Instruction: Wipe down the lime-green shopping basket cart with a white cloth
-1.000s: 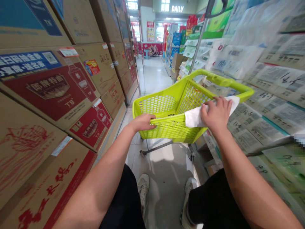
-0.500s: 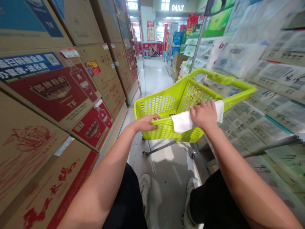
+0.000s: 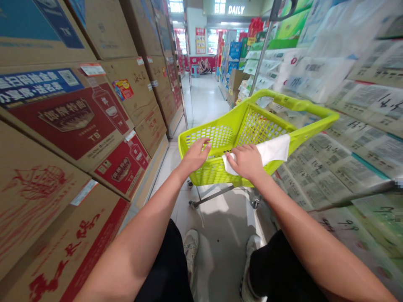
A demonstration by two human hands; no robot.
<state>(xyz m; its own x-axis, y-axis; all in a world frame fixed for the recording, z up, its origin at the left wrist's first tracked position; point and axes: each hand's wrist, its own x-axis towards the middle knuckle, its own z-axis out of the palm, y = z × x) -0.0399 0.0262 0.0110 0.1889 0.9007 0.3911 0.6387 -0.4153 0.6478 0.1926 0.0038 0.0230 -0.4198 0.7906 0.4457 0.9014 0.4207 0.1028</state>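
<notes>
A lime-green shopping cart (image 3: pixel 226 130) with perforated basket walls stands sideways before me, its handle towards the right. Along its near upper rim hangs a white cloth (image 3: pixel 275 149). My right hand (image 3: pixel 247 160) is closed over the left part of this cloth, pressing it onto the rim. Farther left, my left hand (image 3: pixel 197 154) is at the near rim close to the cart's front corner; its fingers are apart, slightly curled, with nothing in them. Whether its palm touches the rim, I cannot tell.
Stacked cardboard cartons (image 3: pixel 75 113) line the left side. Shelves of wrapped paper packs (image 3: pixel 355 121) close in on the right, beside a metal post (image 3: pixel 262 54). Pale floor (image 3: pixel 204 100) runs on beyond the cart, and my shoes (image 3: pixel 191 247) are below it.
My right hand has slid left along the rim, now over the cloth's left end. My left hand has risen from its grip on the rim, and its fingers have opened.
</notes>
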